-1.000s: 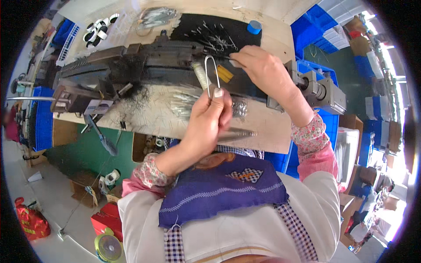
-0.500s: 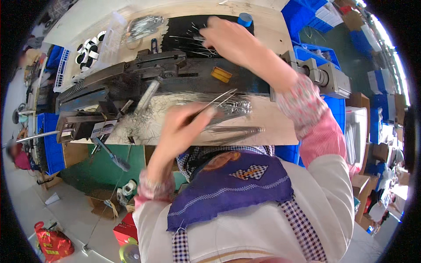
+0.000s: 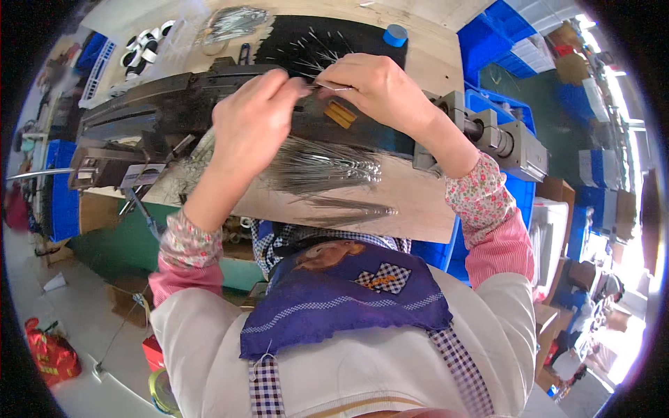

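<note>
- Right hand (image 3: 380, 85): fingers pinched on a thin, silver metal piece (image 3: 336, 86), above the long, dark metal machine bed (image 3: 380, 132).
- Left hand (image 3: 252, 118): fingertips drawn together near the piece, blurred; contents cannot be determined.
- Yellow rectangular block (image 3: 339, 115): on the bed.
- Thin silver wires (image 3: 324, 169): bundled on the pale wooden tabletop (image 3: 279, 205).

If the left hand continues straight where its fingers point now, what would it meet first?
The left hand would probably meet the right hand first, or the thin metal piece it holds; depth between them is unclear.
</note>
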